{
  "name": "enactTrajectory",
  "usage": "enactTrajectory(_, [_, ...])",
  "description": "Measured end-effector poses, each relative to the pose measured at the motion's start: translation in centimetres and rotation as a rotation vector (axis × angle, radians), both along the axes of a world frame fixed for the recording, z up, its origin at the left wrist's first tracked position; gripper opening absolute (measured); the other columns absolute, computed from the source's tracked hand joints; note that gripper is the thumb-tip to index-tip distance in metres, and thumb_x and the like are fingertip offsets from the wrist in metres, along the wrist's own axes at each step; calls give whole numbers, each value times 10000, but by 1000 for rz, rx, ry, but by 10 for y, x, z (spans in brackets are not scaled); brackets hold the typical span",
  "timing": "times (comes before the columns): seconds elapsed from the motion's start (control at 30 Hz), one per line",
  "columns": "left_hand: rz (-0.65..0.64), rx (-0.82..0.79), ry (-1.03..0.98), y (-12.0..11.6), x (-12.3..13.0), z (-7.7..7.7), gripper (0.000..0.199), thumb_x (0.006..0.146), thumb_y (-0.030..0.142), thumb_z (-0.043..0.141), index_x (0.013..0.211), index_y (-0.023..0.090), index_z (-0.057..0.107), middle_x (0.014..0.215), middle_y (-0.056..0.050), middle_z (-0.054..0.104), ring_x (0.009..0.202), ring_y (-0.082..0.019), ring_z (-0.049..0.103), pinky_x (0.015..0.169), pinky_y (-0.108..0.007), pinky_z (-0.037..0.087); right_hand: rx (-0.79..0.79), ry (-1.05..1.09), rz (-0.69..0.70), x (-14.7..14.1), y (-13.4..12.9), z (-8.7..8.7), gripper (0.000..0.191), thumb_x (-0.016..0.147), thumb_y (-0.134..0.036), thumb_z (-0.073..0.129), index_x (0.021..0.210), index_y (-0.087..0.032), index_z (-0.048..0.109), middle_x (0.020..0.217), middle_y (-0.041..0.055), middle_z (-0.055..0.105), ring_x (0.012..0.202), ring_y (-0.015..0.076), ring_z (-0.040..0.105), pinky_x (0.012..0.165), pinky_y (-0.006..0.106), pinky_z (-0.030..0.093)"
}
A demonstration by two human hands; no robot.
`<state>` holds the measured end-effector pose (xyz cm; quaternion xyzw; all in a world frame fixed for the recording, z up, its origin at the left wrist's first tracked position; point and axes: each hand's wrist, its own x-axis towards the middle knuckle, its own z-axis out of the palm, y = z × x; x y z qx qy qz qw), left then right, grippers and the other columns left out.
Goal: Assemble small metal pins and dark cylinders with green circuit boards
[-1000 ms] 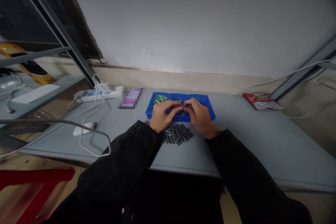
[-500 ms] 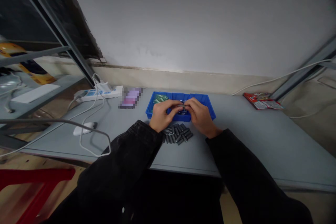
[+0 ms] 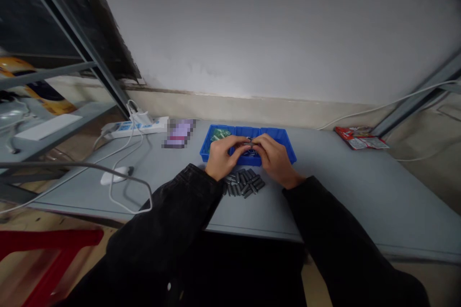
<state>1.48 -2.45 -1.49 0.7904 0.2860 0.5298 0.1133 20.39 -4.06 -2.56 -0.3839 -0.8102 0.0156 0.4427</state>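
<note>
My left hand and my right hand meet fingertip to fingertip above a blue bin split into three compartments. Both are closed in a pinch around something small, mostly hidden by the fingers; its kind cannot be made out. Green pieces fill part of the left compartment. Under my fingers, small shiny metal parts show in the middle compartment. Just in front of the bin, several dark grey cylinders lie in a loose pile on the grey table.
On the left are a white power strip with cables, a pixelated phone-like item and a white mouse-like object. A red packet lies at the back right. A red stool stands lower left.
My fingertips have shifted very slightly around the small held piece. The bin and the pile of cylinders have stayed in place.
</note>
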Motion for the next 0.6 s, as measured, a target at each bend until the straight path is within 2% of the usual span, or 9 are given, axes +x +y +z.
enactTrajectory(0.1, [0, -12, -15, 0, 0, 0, 157, 922, 278, 662, 1004, 158, 719, 912, -56, 755, 768, -132, 703, 779, -281, 582, -23, 25, -25, 0, 0, -1, 167, 1007, -297, 480, 1143, -229, 550, 1027, 48, 654, 913, 190, 641, 796, 319, 505])
enactTrajectory(0.2, [-18, -9, 0, 1, 0, -1, 166, 915, 285, 673, 1011, 157, 716, 904, -53, 752, 756, -128, 695, 755, -274, 577, -32, 34, -47, 0, 0, -3, 120, 1004, -284, 475, 1078, -229, 552, 979, 40, 653, 857, 185, 638, 752, 316, 500])
enactTrajectory(0.33, [-18, -7, 8, 1, -1, -1, 150, 903, 267, 690, 1013, 168, 716, 888, -36, 749, 741, -115, 683, 749, -262, 566, -9, 15, -14, 0, 1, -2, 158, 1030, -292, 410, 1025, -236, 557, 991, 50, 641, 919, 196, 624, 785, 327, 495])
enactTrajectory(0.53, [-17, 2, -4, 1, -1, -1, 148, 914, 261, 675, 1018, 164, 714, 906, -37, 749, 764, -114, 694, 771, -258, 568, -19, 25, -25, -1, -1, -2, 164, 1008, -322, 486, 1134, -234, 544, 1002, 44, 647, 883, 191, 631, 787, 327, 499])
enactTrajectory(0.6, [-19, 12, 1, 1, -1, -2, 149, 917, 260, 670, 1016, 159, 715, 909, -40, 749, 754, -111, 689, 756, -252, 567, -15, 28, -38, 0, 0, -2, 143, 1006, -316, 490, 1105, -228, 543, 985, 42, 645, 857, 187, 629, 764, 320, 495])
